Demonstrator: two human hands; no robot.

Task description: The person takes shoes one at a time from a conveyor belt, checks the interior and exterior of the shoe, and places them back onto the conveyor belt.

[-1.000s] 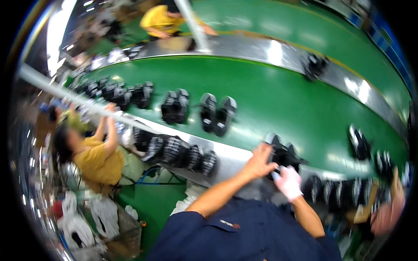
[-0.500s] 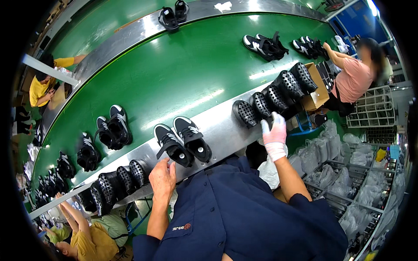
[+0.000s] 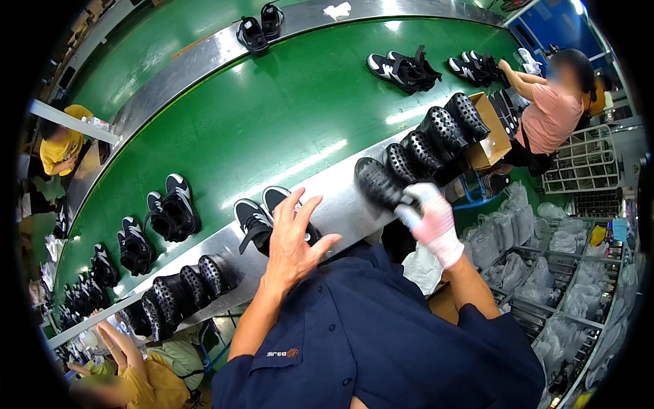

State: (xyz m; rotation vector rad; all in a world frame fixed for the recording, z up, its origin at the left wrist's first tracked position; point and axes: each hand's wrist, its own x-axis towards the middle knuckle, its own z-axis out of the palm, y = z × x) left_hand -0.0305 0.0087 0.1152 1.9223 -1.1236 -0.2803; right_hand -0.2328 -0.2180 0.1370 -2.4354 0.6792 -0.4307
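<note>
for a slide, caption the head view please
Gloved right hand grips a black shoe form; bare left hand is open by black-and-white sneakers.

Here we go: shiny metal bench [image 3: 344,217] mid-dial, smooth glossy green surface [image 3: 286,123] at eleven. Now we get plasticky-looking, shiny black perforated forms [image 3: 446,129] at two, beside matt brown cardboard, the box [image 3: 494,140]. Cloth glove [image 3: 439,228] at three, thin plastic bags [image 3: 582,296] at four, matt cotton-like shirt [image 3: 327,347] at six!
</note>
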